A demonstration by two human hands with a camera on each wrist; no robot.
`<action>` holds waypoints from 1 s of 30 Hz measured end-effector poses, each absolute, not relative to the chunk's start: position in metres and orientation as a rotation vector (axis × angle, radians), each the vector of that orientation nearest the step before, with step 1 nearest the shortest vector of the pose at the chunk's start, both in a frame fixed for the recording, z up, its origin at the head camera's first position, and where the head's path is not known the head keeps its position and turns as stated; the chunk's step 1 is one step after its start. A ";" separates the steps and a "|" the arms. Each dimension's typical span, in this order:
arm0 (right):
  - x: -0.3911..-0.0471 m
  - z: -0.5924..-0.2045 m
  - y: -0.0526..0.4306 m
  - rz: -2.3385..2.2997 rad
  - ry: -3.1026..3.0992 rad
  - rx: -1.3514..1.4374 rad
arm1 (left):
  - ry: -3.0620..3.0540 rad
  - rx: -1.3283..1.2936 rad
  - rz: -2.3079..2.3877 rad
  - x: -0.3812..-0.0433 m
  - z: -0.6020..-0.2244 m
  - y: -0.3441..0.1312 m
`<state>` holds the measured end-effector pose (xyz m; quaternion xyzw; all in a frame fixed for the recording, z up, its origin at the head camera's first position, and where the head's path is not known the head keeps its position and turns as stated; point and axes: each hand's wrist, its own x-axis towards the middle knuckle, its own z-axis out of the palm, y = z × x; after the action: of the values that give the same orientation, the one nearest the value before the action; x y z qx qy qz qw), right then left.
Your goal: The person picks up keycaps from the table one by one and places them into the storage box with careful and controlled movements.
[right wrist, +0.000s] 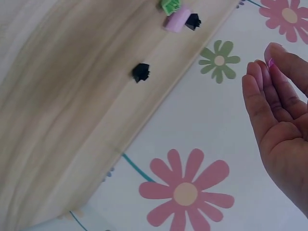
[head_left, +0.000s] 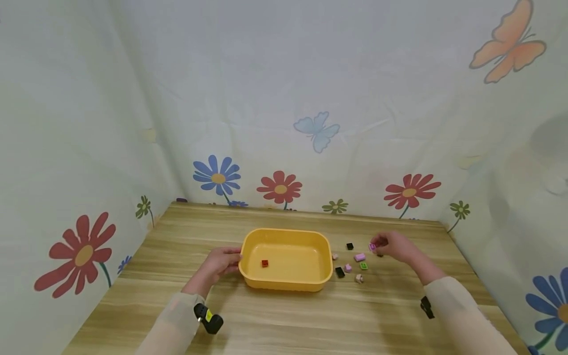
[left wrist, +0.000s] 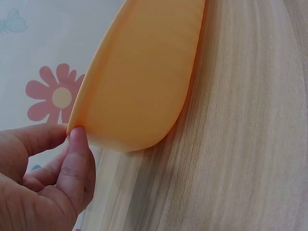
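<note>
My left hand (head_left: 219,261) pinches the left rim of a yellow plastic tub (head_left: 290,285); in the left wrist view, thumb and index finger meet on the edge of the tub (left wrist: 139,77). A small red toy brick (head_left: 265,264) lies inside the tub, towards its left side. Right of the tub, my right hand (head_left: 396,245) holds a small magenta toy brick (head_left: 372,246) between thumb and fingertips. Only a sliver of that magenta brick (right wrist: 271,62) shows in the right wrist view. The hand is above the loose bricks, beside a dark brick (head_left: 379,255).
Several loose bricks lie right of the tub: a black one (head_left: 349,246), a lilac one (head_left: 359,257), a green one (head_left: 364,266), a pink one (head_left: 348,267), another black one (head_left: 339,272) and a beige piece (head_left: 359,278). A flowered curtain (head_left: 248,148) surrounds the wooden table (head_left: 284,320).
</note>
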<state>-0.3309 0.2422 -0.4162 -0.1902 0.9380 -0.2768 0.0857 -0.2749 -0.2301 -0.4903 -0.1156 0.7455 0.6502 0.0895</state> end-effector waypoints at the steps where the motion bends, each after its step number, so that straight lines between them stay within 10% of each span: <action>1: -0.332 -0.414 0.241 -0.817 2.796 -0.577 | 2.216 -0.342 1.937 -0.275 -0.490 -0.230; 30: -0.357 -0.364 0.180 -0.781 2.822 -0.785 | 2.207 -0.372 1.947 -0.277 -0.491 -0.231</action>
<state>-0.3569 0.1803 -0.3641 -0.2586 0.9295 -0.2571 0.0549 -0.2765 -0.2308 -0.4914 -0.1250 0.7410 0.6539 0.0873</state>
